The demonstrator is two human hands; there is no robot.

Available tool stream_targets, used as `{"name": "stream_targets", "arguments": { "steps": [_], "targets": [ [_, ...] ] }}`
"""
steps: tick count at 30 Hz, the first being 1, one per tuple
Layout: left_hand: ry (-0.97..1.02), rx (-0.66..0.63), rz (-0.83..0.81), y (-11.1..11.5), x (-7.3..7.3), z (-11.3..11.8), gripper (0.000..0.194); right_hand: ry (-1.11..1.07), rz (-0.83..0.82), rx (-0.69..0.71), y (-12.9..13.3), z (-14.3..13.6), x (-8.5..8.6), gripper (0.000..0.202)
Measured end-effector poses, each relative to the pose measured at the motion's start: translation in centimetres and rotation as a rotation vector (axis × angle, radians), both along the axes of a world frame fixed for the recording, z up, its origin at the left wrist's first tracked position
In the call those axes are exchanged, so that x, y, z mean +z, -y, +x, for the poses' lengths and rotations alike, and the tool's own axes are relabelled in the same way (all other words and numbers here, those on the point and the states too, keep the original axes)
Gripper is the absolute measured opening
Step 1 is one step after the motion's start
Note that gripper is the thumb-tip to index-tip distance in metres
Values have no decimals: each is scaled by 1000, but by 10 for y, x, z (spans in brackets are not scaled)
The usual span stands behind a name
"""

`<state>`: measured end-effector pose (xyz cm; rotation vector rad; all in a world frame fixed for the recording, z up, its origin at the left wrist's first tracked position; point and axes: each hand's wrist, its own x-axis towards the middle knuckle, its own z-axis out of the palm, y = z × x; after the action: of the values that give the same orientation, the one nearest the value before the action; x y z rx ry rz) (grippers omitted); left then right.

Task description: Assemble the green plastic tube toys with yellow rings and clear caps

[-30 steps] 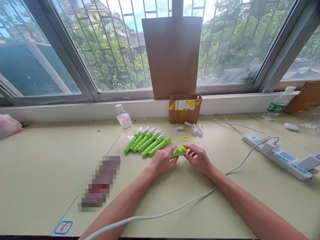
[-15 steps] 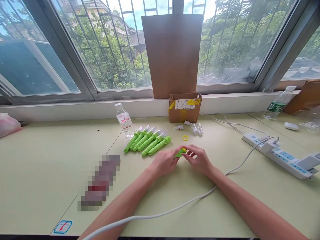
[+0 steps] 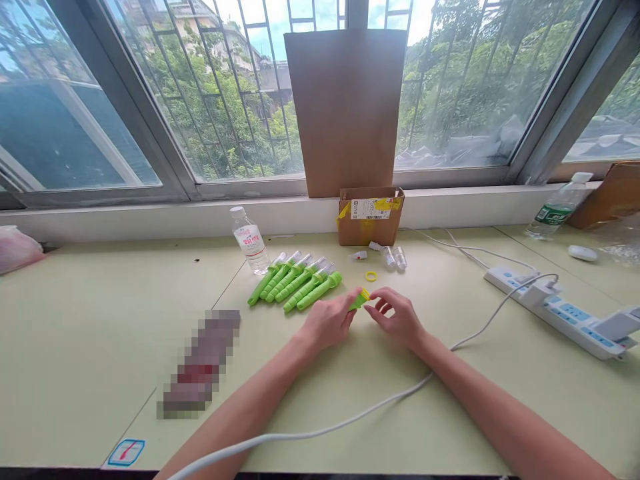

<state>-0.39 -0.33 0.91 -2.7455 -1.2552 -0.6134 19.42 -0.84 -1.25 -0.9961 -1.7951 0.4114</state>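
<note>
A person's left hand (image 3: pixel 327 321) reaches over a pale yellow-green desk (image 3: pixel 75 333), its grip closed around a bright green plastic tube with a yellow rim (image 3: pixel 359 300); most of the tube is hidden by the fingers, and its rimmed end points toward the right hand (image 3: pixel 395 319). That hand's grip is partly open, thumb and forefinger slightly apart just beside the yellow rim; whether they touch it, I cannot tell. Beyond the hands, a small yellow plastic ring (image 3: pixel 371 276) lies flat on the desk. Left of it, bright green ribbed plastic handles (image 3: pixel 295 283) lie slantwise in a row, most with clear tips. Farther back are clear plastic cups (image 3: pixel 388 258) and a small white piece (image 3: pixel 358 255), in front of an open brown cardboard box (image 3: pixel 367 230). A clear water bottle (image 3: pixel 251 243) stands behind the row's left end.
</note>
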Motion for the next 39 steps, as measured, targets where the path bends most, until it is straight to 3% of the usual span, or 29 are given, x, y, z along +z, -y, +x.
{"name": "stream_targets", "arguments": {
  "steps": [15, 24, 39],
  "targets": [
    [101, -35, 30, -2, -2, -2, 45, -19, -53, 32, 1, 2, 4, 14],
    [218, -11, -64, 0, 4, 0, 45, -39, -112, 60, 2, 1, 7, 21],
    [394, -127, -284, 1, 6, 1, 41, -68, -150, 62, 0, 1, 2, 20]
  ]
}}
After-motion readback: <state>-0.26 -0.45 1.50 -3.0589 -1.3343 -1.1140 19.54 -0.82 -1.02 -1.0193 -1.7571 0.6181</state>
